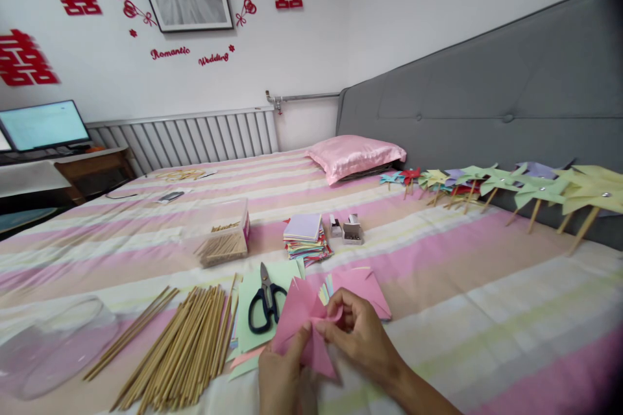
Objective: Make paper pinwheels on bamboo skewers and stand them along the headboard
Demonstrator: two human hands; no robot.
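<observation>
Between my two hands is a pink paper pinwheel (293, 310), its cut corners partly folded toward the middle. My left hand (285, 363) pinches it from below, thumb pressed near the centre. With thumb and fingers closed, my right hand (357, 331) grips a curled corner of the same paper. Just left of it, dark-handled scissors (265, 301) lie on light green paper sheets (248, 337). Behind my right hand rests a stack of pink paper squares (372, 288). A pile of wooden sticks (187, 343) lies left of my left hand.
Farther back stand a stack of coloured squares (304, 228), small boxes of pins (353, 233) and a clear box of thin sticks (224, 246). Finished pinwheels (542, 189) line the grey headboard (467, 104). A pink pillow (357, 152) sits at the back; a clear plastic container (63, 343) lies front left.
</observation>
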